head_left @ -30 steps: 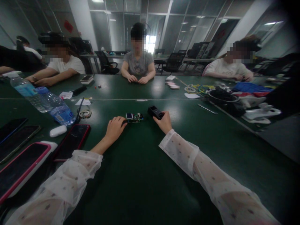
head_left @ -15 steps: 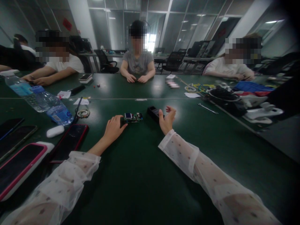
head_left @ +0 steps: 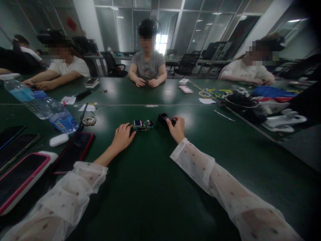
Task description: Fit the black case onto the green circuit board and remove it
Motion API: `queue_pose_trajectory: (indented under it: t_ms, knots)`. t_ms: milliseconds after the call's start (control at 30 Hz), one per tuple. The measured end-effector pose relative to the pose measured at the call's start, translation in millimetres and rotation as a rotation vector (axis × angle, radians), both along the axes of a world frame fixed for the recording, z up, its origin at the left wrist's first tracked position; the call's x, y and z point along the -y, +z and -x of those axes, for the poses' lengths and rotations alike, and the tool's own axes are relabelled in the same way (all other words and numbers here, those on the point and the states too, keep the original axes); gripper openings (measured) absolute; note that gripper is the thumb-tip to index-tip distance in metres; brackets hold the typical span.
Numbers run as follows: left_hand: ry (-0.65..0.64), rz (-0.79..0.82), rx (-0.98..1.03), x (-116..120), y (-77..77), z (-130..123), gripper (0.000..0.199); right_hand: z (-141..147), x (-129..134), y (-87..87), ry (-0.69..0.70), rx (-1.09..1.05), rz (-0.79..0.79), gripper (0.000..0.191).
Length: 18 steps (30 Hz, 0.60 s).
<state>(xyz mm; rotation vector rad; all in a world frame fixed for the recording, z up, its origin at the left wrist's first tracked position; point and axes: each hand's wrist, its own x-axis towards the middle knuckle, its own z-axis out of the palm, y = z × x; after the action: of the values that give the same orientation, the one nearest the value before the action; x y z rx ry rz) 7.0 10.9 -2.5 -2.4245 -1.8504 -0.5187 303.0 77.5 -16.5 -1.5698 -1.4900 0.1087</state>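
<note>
My left hand (head_left: 122, 136) rests on the table with its curved fingers and thumb around the left end of a small green circuit board (head_left: 145, 126). A little square screen sits on top of the board, which lies flat. To the right, my right hand (head_left: 177, 129) grips a black handheld device (head_left: 164, 118) by its near end, thumb on the near left side and fingers over the far right side. The device lies slanted on the table, its near part covered by my hand. A narrow gap separates it from the board.
On the left are a red-edged phone (head_left: 75, 150), a white earbud case (head_left: 59, 140), a pink-edged phone (head_left: 23, 180) and a lying water bottle (head_left: 60, 117). A wrench (head_left: 224, 115) and a cable pile (head_left: 208, 93) lie right. Three people sit across the green table (head_left: 155, 187).
The fingers of my right hand have come down and closed around the black device; before, they were raised and apart. My left hand and the circuit board stay in place.
</note>
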Motion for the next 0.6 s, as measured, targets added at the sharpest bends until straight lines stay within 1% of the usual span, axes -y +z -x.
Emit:
queue_pose_trajectory:
  t_ms: [100,200,333,467,600]
  knots:
    - [0.005,0.001,-0.006,0.4,0.8,-0.4,0.046,1.4,1.3,0.7,0.014,0.083,0.006,0.056]
    - [0.006,0.003,-0.004,1.1,1.7,-0.8,0.046,2.1,2.2,0.3,0.025,0.148,0.019,0.059]
    - [-0.005,0.003,0.003,1.4,2.0,-0.6,0.046,1.1,1.9,-2.3,0.027,0.165,0.018,0.053]
    - [-0.005,-0.005,0.013,1.1,1.1,0.3,0.044,-1.3,-0.7,-5.4,0.061,0.137,-0.01,0.047]
    - [-0.01,-0.011,0.01,2.4,2.0,0.2,0.044,-3.6,-3.0,-6.0,0.096,0.092,-0.036,0.044]
